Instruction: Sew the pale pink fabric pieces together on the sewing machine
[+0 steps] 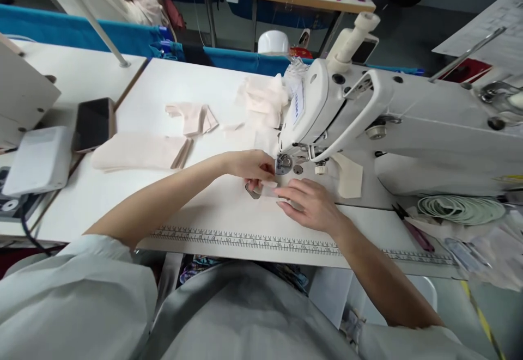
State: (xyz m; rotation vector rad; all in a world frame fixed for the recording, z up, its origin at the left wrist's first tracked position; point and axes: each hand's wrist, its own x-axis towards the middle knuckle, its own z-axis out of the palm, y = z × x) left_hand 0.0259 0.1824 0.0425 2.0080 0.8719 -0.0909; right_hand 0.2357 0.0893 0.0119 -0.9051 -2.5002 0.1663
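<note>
Just in front of the sewing machine's presser foot [283, 163], my left hand [254, 168] is closed, its fingers pinching a small pale pink piece of fabric [268, 190]. A small metal loop [252, 192] shows under those fingers; what it belongs to is hidden. My right hand [309, 203] lies low over the table, palm down. Its fingers are stretched with thumb and forefinger apart, the fingertips at the fabric's right edge. The white sewing machine [322, 115] stands just beyond both hands.
Folded pale pink fabric [139, 152], smaller pieces [196, 117] and a crumpled heap [265, 98] lie left of the machine. A ruler strip [245, 238] runs along the table's front edge. At right are snips [417, 232] and coiled pale green cord [461, 209]. A phone [93, 124] lies left.
</note>
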